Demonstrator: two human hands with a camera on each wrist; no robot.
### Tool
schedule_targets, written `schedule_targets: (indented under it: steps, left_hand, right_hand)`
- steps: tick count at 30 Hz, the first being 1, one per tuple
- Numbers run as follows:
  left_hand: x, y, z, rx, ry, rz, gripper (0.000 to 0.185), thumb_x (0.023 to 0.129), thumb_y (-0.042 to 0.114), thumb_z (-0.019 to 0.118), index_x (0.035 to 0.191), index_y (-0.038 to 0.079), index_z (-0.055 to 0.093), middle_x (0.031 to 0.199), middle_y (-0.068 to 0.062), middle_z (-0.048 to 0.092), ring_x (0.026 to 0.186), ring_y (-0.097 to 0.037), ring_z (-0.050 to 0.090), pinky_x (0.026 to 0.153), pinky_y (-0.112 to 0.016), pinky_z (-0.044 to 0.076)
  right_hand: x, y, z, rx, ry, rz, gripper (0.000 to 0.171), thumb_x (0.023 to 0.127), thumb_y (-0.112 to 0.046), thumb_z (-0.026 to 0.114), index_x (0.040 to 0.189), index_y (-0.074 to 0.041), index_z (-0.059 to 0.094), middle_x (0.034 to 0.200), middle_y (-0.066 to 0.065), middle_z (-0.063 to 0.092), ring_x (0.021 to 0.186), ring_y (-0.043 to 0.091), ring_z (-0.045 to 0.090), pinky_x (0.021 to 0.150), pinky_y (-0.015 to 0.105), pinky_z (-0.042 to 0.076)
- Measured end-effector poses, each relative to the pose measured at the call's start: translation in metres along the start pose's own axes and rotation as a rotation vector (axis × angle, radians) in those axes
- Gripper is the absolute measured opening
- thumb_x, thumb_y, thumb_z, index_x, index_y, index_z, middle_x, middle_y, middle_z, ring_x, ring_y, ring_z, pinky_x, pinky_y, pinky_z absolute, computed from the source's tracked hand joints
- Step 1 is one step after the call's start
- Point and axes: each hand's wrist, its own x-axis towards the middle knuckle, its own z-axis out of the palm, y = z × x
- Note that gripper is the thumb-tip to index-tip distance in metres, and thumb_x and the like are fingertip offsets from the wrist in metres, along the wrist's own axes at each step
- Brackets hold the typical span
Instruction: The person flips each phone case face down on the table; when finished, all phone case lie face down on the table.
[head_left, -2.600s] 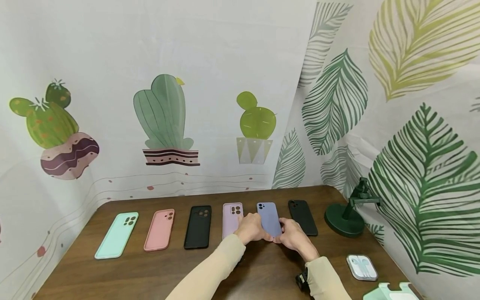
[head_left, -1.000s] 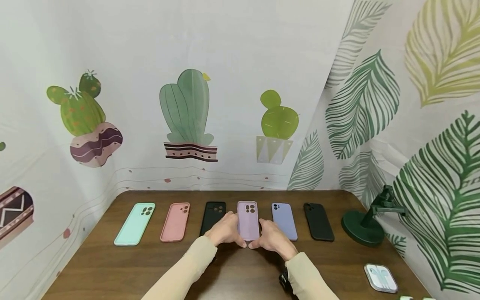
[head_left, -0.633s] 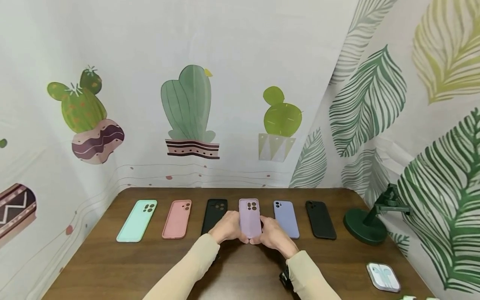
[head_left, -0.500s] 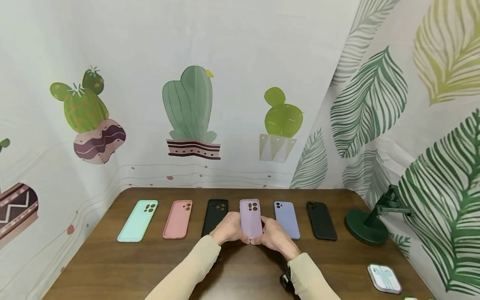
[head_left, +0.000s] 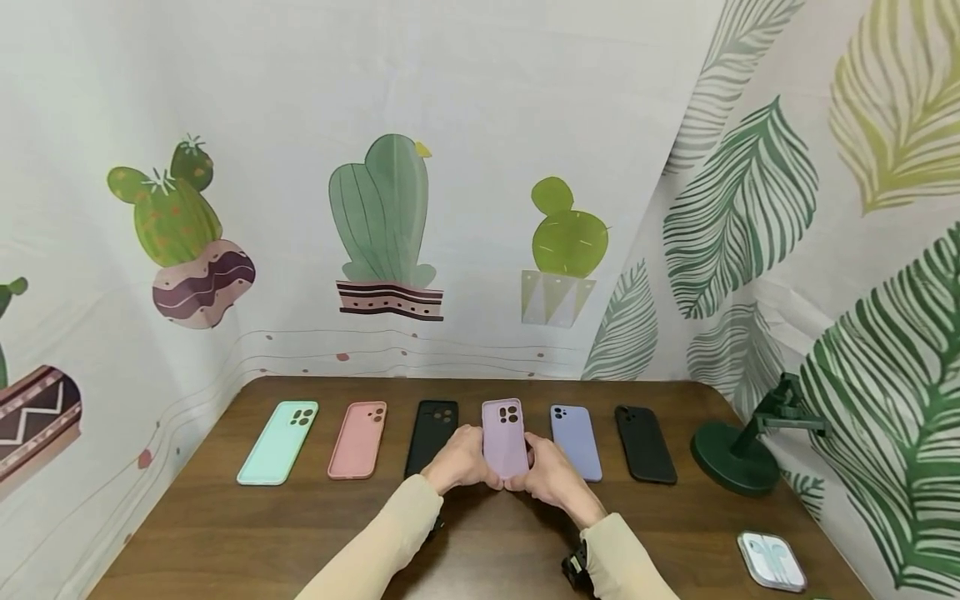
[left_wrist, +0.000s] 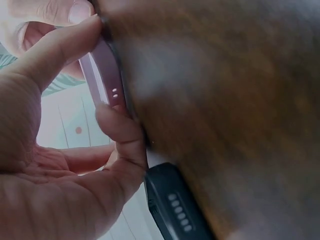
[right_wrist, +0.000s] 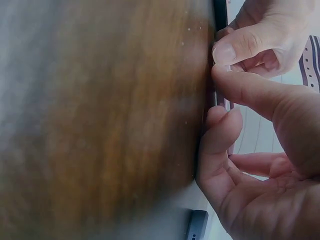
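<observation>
Both hands hold a light purple phone case (head_left: 506, 437) with a cluster of camera holes at its top. My left hand (head_left: 463, 460) grips its left side and my right hand (head_left: 553, 472) its right side, the thumbs meeting at the near edge. Close up in the left wrist view, thumb and bent fingers pinch the case (left_wrist: 109, 75), whose edge sits by the wooden surface. A black phone case (head_left: 433, 429) lies just beyond the left hand, partly covered by it. Past the right hand lies a blue-violet phone case (head_left: 576, 442).
Mint (head_left: 277, 443) and pink (head_left: 357, 442) phone cases lie to the left on the wooden table (head_left: 225, 542). Another black case (head_left: 646, 444), a dark green stand (head_left: 738, 458) and boxed white earphones (head_left: 772, 561) are on the right. A printed cloth (head_left: 480, 208) hangs behind.
Earlier both hands were at the blue-violet case; they have shifted left to the light purple one and closed round its sides. The blue-violet case now lies free. The head view has turned slightly.
</observation>
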Motion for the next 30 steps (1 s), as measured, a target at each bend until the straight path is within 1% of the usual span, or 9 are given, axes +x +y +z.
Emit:
schedule_targets:
  steps: [3, 8, 13, 16, 19, 22, 24, 26, 30]
  left_hand:
    - [-0.001, 0.001, 0.000, -0.006, -0.010, -0.022, 0.054, 0.049, 0.016, 0.098, 0.092, 0.005, 0.069, 0.083, -0.005, 0.067, 0.072, -0.015, 0.054, 0.067, -0.029, 0.050]
    - [-0.002, 0.003, 0.000, -0.027, -0.030, -0.072, 0.057, 0.050, 0.017, 0.099, 0.095, 0.003, 0.067, 0.089, -0.007, 0.064, 0.077, -0.017, 0.054, 0.071, -0.032, 0.050]
    - [-0.003, 0.004, -0.003, -0.093, -0.063, -0.084, 0.050, 0.054, 0.015, 0.097, 0.093, 0.005, 0.069, 0.077, -0.001, 0.064, 0.071, -0.014, 0.056, 0.064, -0.029, 0.048]
    - [-0.004, 0.003, -0.004, -0.118, -0.083, -0.083, 0.047, 0.055, 0.016, 0.097, 0.092, 0.006, 0.069, 0.074, 0.000, 0.063, 0.069, -0.014, 0.055, 0.062, -0.028, 0.046]
    - [-0.004, 0.003, -0.005, -0.167, -0.130, -0.078, 0.044, 0.060, 0.017, 0.095, 0.094, 0.007, 0.069, 0.075, 0.001, 0.064, 0.070, -0.013, 0.055, 0.062, -0.027, 0.045]
    - [-0.004, 0.003, -0.007, -0.259, -0.188, -0.085, 0.038, 0.068, 0.019, 0.090, 0.098, 0.006, 0.070, 0.076, 0.000, 0.065, 0.067, -0.012, 0.054, 0.059, -0.026, 0.043]
    - [-0.005, 0.003, -0.008, -0.325, -0.213, -0.099, 0.034, 0.075, 0.023, 0.086, 0.099, 0.006, 0.070, 0.076, 0.001, 0.065, 0.063, -0.012, 0.052, 0.056, -0.025, 0.041]
    - [-0.004, 0.004, -0.007, -0.369, -0.214, -0.122, 0.034, 0.081, 0.031, 0.083, 0.101, 0.007, 0.071, 0.074, 0.001, 0.064, 0.058, -0.011, 0.050, 0.052, -0.025, 0.040]
    - [-0.004, 0.009, -0.005, -0.399, -0.194, -0.177, 0.045, 0.085, 0.052, 0.076, 0.101, 0.009, 0.072, 0.067, 0.005, 0.056, 0.054, -0.010, 0.045, 0.050, -0.025, 0.038]
  right_hand:
    - [-0.001, 0.000, 0.000, -0.028, 0.015, -0.015, 0.071, 0.067, -0.012, 0.090, 0.130, 0.002, 0.058, 0.073, 0.001, 0.067, 0.067, 0.010, 0.058, 0.063, 0.027, 0.047]
    - [-0.003, -0.001, 0.000, -0.054, 0.052, -0.044, 0.075, 0.067, -0.011, 0.090, 0.133, 0.002, 0.057, 0.072, -0.001, 0.067, 0.067, 0.009, 0.058, 0.064, 0.025, 0.047]
    - [-0.008, -0.005, -0.002, -0.076, 0.076, -0.072, 0.070, 0.068, -0.010, 0.090, 0.129, 0.003, 0.059, 0.075, 0.002, 0.067, 0.067, 0.009, 0.056, 0.063, 0.024, 0.046]
    - [-0.010, -0.006, -0.003, -0.087, 0.084, -0.078, 0.063, 0.069, -0.011, 0.089, 0.124, 0.002, 0.061, 0.078, 0.004, 0.066, 0.068, 0.010, 0.055, 0.063, 0.023, 0.045]
    - [-0.012, -0.006, -0.003, -0.114, 0.103, -0.082, 0.059, 0.069, -0.011, 0.090, 0.120, 0.001, 0.062, 0.084, 0.006, 0.066, 0.073, 0.011, 0.056, 0.065, 0.025, 0.046]
    - [-0.014, -0.006, -0.004, -0.149, 0.134, -0.076, 0.059, 0.069, -0.013, 0.090, 0.121, 0.000, 0.063, 0.091, 0.008, 0.064, 0.080, 0.014, 0.055, 0.070, 0.028, 0.047]
    - [-0.016, -0.007, -0.004, -0.165, 0.156, -0.068, 0.064, 0.069, -0.014, 0.090, 0.124, 0.001, 0.062, 0.095, 0.010, 0.063, 0.085, 0.016, 0.056, 0.074, 0.032, 0.048]
    - [-0.017, -0.008, -0.004, -0.172, 0.170, -0.065, 0.067, 0.069, -0.015, 0.090, 0.128, 0.001, 0.061, 0.098, 0.011, 0.063, 0.089, 0.018, 0.057, 0.078, 0.036, 0.050]
    - [-0.020, -0.013, -0.004, -0.167, 0.182, -0.065, 0.077, 0.069, -0.013, 0.090, 0.136, 0.004, 0.056, 0.107, 0.016, 0.064, 0.097, 0.023, 0.060, 0.085, 0.043, 0.052]
